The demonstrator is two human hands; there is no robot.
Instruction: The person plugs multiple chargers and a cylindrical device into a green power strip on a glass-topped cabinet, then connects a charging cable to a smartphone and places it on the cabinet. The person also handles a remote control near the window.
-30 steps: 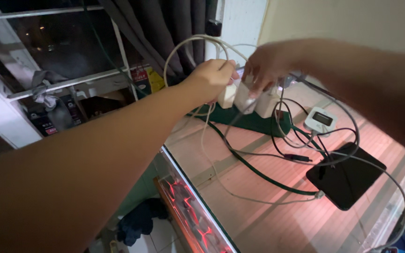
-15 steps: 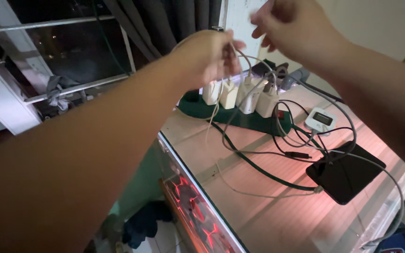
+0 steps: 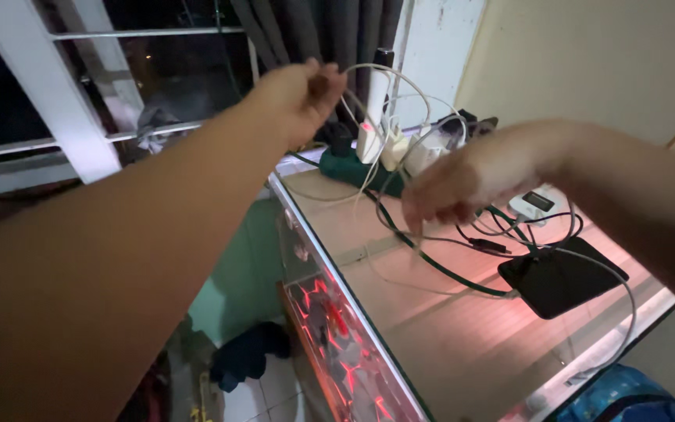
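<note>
White cable point(image 3: 369, 74) loops above the green power strip point(image 3: 353, 166), pinched in the left hand point(image 3: 298, 94). The right hand point(image 3: 462, 184) hovers near the strip, fingers loosely curled, apparently holding nothing.

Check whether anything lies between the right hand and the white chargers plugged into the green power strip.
Yes. Loops of white cable held up by the left hand hang between the right hand and the chargers on the power strip.

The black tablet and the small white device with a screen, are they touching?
Apart. The head view shows the black tablet lying nearer, the small white device farther back, with bare tabletop and cables between them.
</note>
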